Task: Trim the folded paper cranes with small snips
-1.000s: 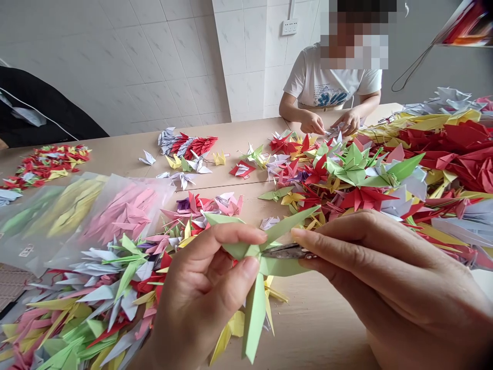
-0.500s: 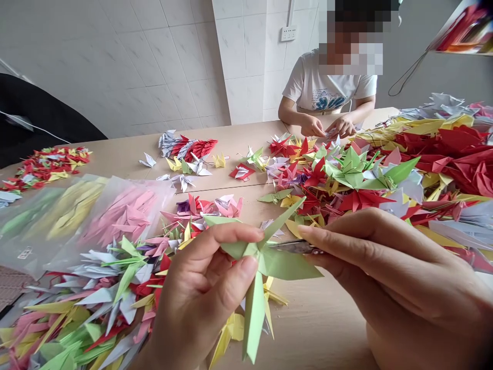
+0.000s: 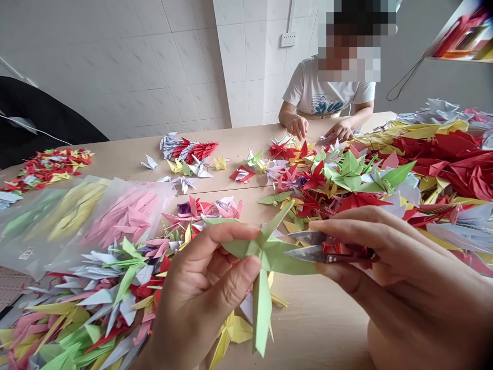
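My left hand (image 3: 210,288) pinches a light green folded paper crane (image 3: 263,303) near its middle, between thumb and forefinger. One long point of the crane hangs down, and a wing spreads to the right. In my right hand (image 3: 400,272) is a pair of small thread snips (image 3: 327,250), held between thumb and fingers. Their two pointed blades are apart and aim left, just in front of the crane's right wing. Whether the blades touch the paper I cannot tell. Below the crane, yellow paper cranes (image 3: 231,331) lie on the table, partly hidden by my hand.
A large pile of folded cranes (image 3: 354,174) fills the right side; another pile (image 3: 115,293) lies at the left front. Clear plastic bags (image 3: 162,198) with pink, yellow and green cranes lie at left. Across the table (image 3: 246,136) sits a person (image 3: 331,97) with both hands at the tabletop.
The snips have come into fuller view, blades now spread, and have drawn back slightly from the crane's centre. The crane tilted slightly. The person opposite moved their hands apart.
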{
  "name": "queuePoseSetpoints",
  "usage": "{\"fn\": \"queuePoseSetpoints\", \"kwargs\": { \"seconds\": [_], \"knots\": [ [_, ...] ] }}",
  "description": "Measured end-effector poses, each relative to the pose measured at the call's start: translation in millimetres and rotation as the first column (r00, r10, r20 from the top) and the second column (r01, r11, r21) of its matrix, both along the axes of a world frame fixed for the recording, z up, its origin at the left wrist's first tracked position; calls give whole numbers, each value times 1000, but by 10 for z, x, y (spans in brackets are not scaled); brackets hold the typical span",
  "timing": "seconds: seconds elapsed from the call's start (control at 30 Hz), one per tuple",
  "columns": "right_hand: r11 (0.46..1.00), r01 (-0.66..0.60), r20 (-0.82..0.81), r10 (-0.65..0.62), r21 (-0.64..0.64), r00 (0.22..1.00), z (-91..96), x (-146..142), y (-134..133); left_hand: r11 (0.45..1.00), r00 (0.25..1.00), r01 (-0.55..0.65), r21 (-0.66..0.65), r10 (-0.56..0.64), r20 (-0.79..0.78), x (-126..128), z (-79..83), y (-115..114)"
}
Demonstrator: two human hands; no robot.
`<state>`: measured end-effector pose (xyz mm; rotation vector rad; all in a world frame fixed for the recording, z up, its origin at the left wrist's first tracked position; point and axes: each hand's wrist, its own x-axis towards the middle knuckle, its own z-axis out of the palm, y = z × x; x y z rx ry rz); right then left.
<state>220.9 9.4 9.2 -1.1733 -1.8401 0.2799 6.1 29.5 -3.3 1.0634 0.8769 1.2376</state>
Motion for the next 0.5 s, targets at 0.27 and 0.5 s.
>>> {"fn": "queuePoseSetpoints", "kwargs": {
  "seconds": [0.27, 0.5],
  "knots": [
    [998, -47, 77, 45, 30, 996, -4, 27, -99, 982, 986, -63, 176, 88, -140, -37, -85, -28],
    [997, 49, 133, -41, -55, 990, -32, -24, -52, 956, 969, -149, 254, 193, -156, 57, 0, -22]
  ]
}}
